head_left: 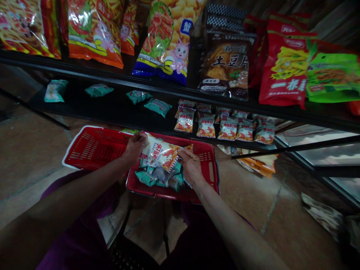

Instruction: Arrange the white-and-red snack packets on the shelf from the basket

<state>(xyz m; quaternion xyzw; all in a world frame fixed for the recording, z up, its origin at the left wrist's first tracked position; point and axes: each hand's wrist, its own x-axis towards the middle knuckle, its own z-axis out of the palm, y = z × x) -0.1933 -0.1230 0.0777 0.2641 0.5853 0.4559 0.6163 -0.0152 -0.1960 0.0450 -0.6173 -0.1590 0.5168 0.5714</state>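
Note:
Both my hands hold one white and orange snack packet (160,152) over a red plastic basket (209,168). My left hand (135,148) grips the packet's left end with closed fingers. My right hand (189,165) pinches its right end. Under the packet, several small teal packets (146,177) lie in the basket. A second red basket (92,146) sits to the left, touching the first.
A dark low shelf (118,108) carries scattered teal packets (98,90) on the left and rows of white and orange packets (225,127) on the right. Large snack bags (225,67) stand on the shelf above. Brown tiled floor lies to the left and right.

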